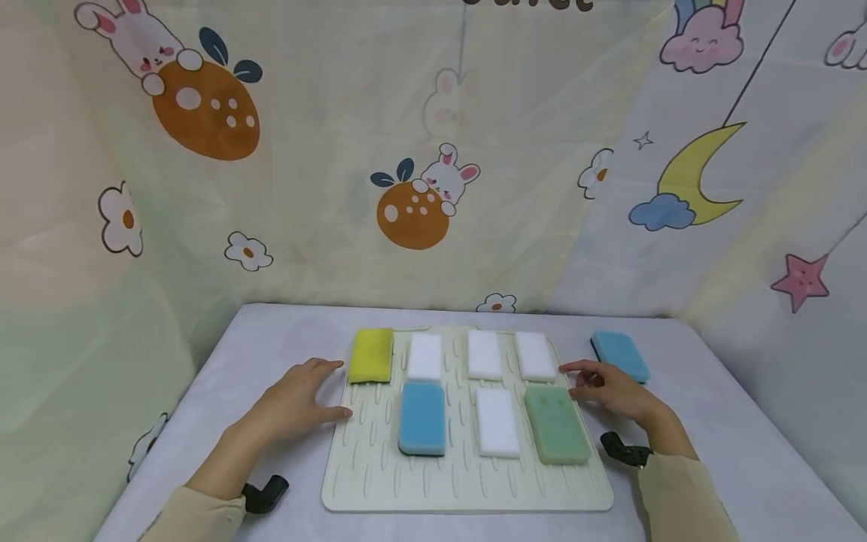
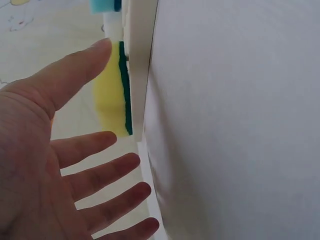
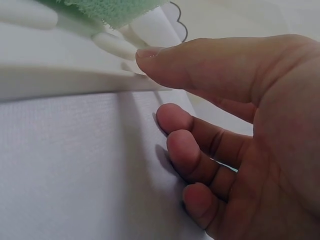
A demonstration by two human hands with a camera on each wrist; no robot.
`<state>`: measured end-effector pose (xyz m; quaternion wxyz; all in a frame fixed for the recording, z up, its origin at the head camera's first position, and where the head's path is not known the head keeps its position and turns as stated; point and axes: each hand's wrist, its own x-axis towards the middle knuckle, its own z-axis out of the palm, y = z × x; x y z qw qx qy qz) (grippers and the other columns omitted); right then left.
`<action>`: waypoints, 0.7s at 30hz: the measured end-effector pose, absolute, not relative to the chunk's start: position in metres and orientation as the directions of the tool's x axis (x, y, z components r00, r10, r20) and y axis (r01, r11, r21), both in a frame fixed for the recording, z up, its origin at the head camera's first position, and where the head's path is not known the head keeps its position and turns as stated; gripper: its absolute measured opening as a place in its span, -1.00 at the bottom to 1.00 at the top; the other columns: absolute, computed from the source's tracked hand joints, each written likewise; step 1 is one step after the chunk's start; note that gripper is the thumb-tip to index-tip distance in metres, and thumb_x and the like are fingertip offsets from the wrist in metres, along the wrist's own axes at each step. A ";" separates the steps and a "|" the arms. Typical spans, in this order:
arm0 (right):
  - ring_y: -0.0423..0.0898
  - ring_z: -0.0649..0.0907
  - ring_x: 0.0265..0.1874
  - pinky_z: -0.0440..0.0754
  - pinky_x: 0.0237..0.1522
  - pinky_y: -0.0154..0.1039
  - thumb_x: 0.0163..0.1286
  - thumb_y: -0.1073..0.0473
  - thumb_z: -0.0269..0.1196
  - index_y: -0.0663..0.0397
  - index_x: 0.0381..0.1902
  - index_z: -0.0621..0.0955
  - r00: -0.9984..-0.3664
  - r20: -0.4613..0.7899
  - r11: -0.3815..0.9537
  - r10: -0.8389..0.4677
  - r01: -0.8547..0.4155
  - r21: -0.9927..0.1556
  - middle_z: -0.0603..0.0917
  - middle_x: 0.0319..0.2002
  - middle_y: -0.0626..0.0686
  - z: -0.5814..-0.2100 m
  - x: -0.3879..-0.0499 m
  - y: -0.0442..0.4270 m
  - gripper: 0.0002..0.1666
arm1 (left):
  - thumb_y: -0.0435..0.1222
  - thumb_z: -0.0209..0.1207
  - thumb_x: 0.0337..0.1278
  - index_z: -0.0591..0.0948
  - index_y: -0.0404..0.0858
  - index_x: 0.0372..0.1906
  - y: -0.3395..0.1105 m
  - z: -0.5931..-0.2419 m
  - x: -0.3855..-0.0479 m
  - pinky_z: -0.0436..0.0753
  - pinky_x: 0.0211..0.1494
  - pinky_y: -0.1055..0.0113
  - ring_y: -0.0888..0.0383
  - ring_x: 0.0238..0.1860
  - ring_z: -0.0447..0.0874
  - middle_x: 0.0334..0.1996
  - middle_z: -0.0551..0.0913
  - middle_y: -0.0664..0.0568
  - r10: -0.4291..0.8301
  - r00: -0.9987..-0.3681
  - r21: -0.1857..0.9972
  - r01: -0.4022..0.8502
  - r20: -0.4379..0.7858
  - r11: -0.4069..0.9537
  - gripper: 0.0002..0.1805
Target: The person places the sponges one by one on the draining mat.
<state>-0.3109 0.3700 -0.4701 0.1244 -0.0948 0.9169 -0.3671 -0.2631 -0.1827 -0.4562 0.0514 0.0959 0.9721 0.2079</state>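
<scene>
A cream ridged drying mat [image 1: 379, 485] lies on the white table with sponges in two rows. By its left edge is my left hand [image 1: 294, 403], fingers spread and thumb tip close to the rim, holding nothing. My right hand [image 1: 612, 391] is at the right edge, thumb and index finger reaching toward the rim and the other fingers loosely bent; whether they touch it is unclear. On the mat are a yellow sponge [image 1: 371, 355] with a dark green underside [image 2: 125, 90], a blue sponge [image 1: 421, 418], several white sponges [image 1: 497, 423] and a porous green sponge [image 1: 557, 424].
Another blue sponge [image 1: 620, 356] lies on the table beyond my right hand, off the mat. A patterned cloth [image 1: 325, 188] hangs behind the table and along its sides. Black wrist mounts [image 1: 266, 494] sit at both sleeves.
</scene>
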 end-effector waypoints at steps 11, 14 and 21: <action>-0.11 0.58 -0.34 0.58 -0.39 -0.28 0.42 0.07 0.38 0.03 0.35 0.57 -0.955 -0.115 0.687 -0.272 -0.110 -0.718 0.60 -0.14 0.14 -0.465 -0.312 0.374 -0.42 | 0.19 0.52 -0.09 0.47 -0.12 0.48 -0.186 -0.465 -0.260 0.51 0.27 -0.37 -0.27 0.44 0.38 0.41 0.48 -0.17 0.226 -0.972 0.414 0.177 -0.072 0.893 0.00; -0.07 0.59 -0.37 0.60 -0.42 -0.26 0.43 0.10 0.38 0.06 0.35 0.56 -0.960 -0.089 0.667 -0.264 -0.115 -0.736 0.59 -0.16 0.16 -0.463 -0.312 0.376 -0.43 | 0.21 0.52 -0.10 0.47 -0.10 0.47 -0.187 -0.466 -0.259 0.52 0.25 -0.38 -0.27 0.42 0.38 0.40 0.48 -0.17 0.225 -0.972 0.409 0.177 -0.072 0.895 0.00; 0.05 0.63 -0.36 0.64 -0.41 -0.21 0.43 0.13 0.38 0.10 0.35 0.56 -0.970 -0.012 0.662 -0.243 -0.156 -0.733 0.59 -0.19 0.17 -0.454 -0.309 0.383 -0.43 | 0.22 0.50 -0.08 0.50 -0.12 0.45 -0.184 -0.468 -0.264 0.54 0.23 -0.37 -0.27 0.40 0.39 0.38 0.48 -0.17 0.263 -0.963 0.408 0.218 -0.057 0.886 -0.02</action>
